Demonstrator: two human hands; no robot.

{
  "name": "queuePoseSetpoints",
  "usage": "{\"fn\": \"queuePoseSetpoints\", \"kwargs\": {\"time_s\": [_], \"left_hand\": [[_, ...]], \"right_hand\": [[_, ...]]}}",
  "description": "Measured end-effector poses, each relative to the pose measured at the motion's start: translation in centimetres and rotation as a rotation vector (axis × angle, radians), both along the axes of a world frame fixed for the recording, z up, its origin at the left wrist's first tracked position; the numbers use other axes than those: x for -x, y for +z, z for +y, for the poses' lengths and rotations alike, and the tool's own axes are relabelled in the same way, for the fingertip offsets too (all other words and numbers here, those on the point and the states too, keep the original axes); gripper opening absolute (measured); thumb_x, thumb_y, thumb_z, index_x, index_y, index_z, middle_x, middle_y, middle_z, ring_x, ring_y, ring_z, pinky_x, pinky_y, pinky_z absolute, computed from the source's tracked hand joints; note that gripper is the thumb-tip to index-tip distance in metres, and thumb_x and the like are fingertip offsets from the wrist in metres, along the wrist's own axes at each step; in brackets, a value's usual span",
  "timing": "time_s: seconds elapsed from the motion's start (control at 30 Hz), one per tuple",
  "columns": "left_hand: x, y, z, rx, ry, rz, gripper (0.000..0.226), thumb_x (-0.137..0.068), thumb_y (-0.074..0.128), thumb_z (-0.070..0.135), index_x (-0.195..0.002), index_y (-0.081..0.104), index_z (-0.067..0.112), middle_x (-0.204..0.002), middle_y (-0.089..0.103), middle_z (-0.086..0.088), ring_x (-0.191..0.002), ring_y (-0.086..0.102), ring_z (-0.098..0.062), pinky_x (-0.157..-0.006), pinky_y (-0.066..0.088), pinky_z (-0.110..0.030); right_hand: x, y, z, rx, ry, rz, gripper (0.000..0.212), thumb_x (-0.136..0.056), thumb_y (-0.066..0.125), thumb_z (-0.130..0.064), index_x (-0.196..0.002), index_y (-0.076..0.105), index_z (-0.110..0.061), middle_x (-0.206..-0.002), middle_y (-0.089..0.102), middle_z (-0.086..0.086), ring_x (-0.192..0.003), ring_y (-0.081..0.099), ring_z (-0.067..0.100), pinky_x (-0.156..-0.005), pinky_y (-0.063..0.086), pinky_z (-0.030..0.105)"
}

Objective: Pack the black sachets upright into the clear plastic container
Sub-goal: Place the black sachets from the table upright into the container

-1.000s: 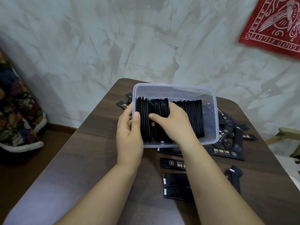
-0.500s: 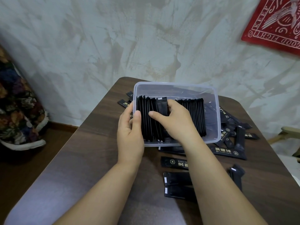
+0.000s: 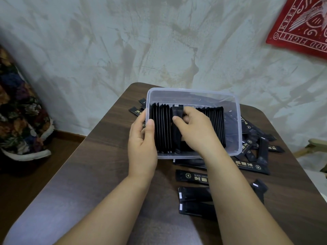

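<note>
The left hand grips the wall of the clear rectangular plastic container to steady it, while the right hand, fingers curled, pinches one slim black sachet upright between the packed rows inside.

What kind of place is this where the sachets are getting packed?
Probably a room in a home: a wooden table stands by a stained plaster wall, a red printed cloth hangs on it, and a floral fabric bundle sits on the floor at left.
</note>
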State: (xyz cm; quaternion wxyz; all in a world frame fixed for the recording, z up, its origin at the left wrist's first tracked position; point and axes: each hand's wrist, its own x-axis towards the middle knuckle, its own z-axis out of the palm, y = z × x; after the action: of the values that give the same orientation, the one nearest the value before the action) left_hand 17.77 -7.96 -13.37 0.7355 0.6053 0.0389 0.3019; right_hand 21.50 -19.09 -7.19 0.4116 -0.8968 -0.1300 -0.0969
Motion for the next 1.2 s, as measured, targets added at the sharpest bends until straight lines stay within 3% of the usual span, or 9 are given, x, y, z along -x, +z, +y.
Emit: {"fn": "queuePoseSetpoints", "kwargs": {"time_s": [0.07, 0.13, 0.23, 0.37, 0.43, 0.53, 0.6, 0.73, 1.2], "left_hand": [[0.0, 0.0, 0.0, -0.002, -0.006, 0.007, 0.031, -0.103, 0.045, 0.024, -0.132, 0.057, 0.027, -0.134, 0.058, 0.003, -0.120, 0.056, -0.001, -0.105, 0.044, -0.028], [0.0, 0.1, 0.0, -0.003, -0.009, 0.005, 0.030, -0.104, 0.044, 0.022, -0.131, 0.057, 0.029, -0.135, 0.058, 0.003, -0.122, 0.054, -0.001, -0.105, 0.044, -0.025], [0.1, 0.2, 0.0, 0.001, -0.014, 0.003, 0.032, -0.104, 0.044, 0.021, -0.132, 0.057, 0.024, -0.135, 0.058, 0.003, -0.121, 0.054, 0.000, -0.104, 0.044, -0.023], [-0.1, 0.0, 0.0, 0.001, -0.008, -0.011, 0.038, -0.098, 0.046, 0.032, -0.133, 0.058, 0.024, -0.134, 0.059, 0.003, -0.122, 0.055, -0.003, -0.105, 0.044, -0.028], [-0.1, 0.0, 0.0, 0.012, -0.017, -0.015, 0.041, -0.094, 0.045, 0.037, -0.131, 0.058, 0.027, -0.133, 0.059, 0.003, -0.120, 0.056, -0.002, -0.103, 0.044, -0.026], [-0.1, -0.1, 0.0, 0.027, -0.020, -0.019, 0.042, -0.092, 0.045, 0.038, -0.131, 0.058, 0.027, -0.134, 0.059, 0.004, -0.120, 0.056, -0.001, -0.103, 0.043, -0.026], [-0.3, -0.1, 0.0, 0.034, -0.018, -0.022, 0.041, -0.092, 0.046, 0.037, -0.130, 0.059, 0.028, -0.134, 0.059, 0.003, -0.121, 0.055, -0.003, -0.106, 0.043, -0.030], [-0.3, -0.2, -0.1, 0.006, -0.032, -0.034, 0.038, -0.093, 0.046, 0.038, -0.128, 0.059, 0.029, -0.133, 0.060, 0.001, -0.126, 0.053, -0.009, -0.111, 0.041, -0.040], [-0.1, -0.2, -0.2, 0.103, -0.010, -0.028, 0.036, -0.099, 0.046, 0.029, -0.131, 0.058, 0.019, -0.132, 0.062, -0.001, -0.125, 0.056, -0.010, -0.110, 0.042, -0.042]], "right_hand": [[0.0, -0.1, -0.1, -0.003, -0.001, 0.002, 0.005, -0.094, 0.054, -0.024, -0.092, 0.054, -0.019, -0.072, 0.054, -0.006, -0.064, 0.054, 0.014, -0.068, 0.055, 0.036], [0.0, -0.2, 0.1, 0.021, -0.012, -0.005, 0.021, -0.092, 0.057, -0.025, -0.111, 0.057, -0.016, -0.078, 0.053, -0.010, -0.070, 0.056, 0.012, -0.073, 0.054, 0.035], [-0.1, -0.4, 0.4, -0.013, 0.000, 0.030, 0.032, -0.092, 0.057, -0.030, -0.120, 0.059, -0.015, -0.084, 0.055, -0.006, -0.082, 0.060, 0.019, -0.080, 0.055, 0.040], [-0.2, -0.3, 0.3, -0.142, 0.052, 0.137, 0.033, -0.096, 0.052, -0.024, -0.129, 0.057, -0.017, -0.092, 0.057, -0.003, -0.071, 0.060, 0.012, -0.063, 0.059, 0.029], [-0.3, -0.5, 0.1, -0.206, 0.065, 0.155, 0.032, -0.092, 0.059, -0.017, -0.124, 0.059, -0.017, -0.085, 0.057, -0.002, -0.066, 0.058, 0.010, -0.055, 0.057, 0.024], [-0.5, -0.9, 0.2, -0.303, 0.058, 0.165, 0.017, -0.085, 0.069, -0.015, -0.097, 0.059, -0.024, -0.075, 0.057, 0.001, -0.057, 0.057, 0.009, -0.050, 0.052, 0.023], [-0.5, -1.0, 0.2, -0.355, 0.062, 0.170, 0.018, -0.083, 0.071, -0.016, -0.087, 0.056, -0.025, -0.074, 0.056, 0.001, -0.055, 0.057, 0.008, -0.049, 0.051, 0.024], [-0.3, -1.1, 0.5, -0.381, 0.097, 0.157, 0.022, -0.080, 0.074, -0.015, -0.085, 0.054, -0.023, -0.068, 0.052, 0.000, -0.056, 0.053, 0.009, -0.047, 0.050, 0.022], [0.0, -0.9, 0.8, -0.255, 0.092, 0.107, 0.026, -0.078, 0.076, -0.024, -0.083, 0.051, -0.030, -0.067, 0.054, -0.003, -0.062, 0.056, 0.011, -0.047, 0.048, 0.020]]}}
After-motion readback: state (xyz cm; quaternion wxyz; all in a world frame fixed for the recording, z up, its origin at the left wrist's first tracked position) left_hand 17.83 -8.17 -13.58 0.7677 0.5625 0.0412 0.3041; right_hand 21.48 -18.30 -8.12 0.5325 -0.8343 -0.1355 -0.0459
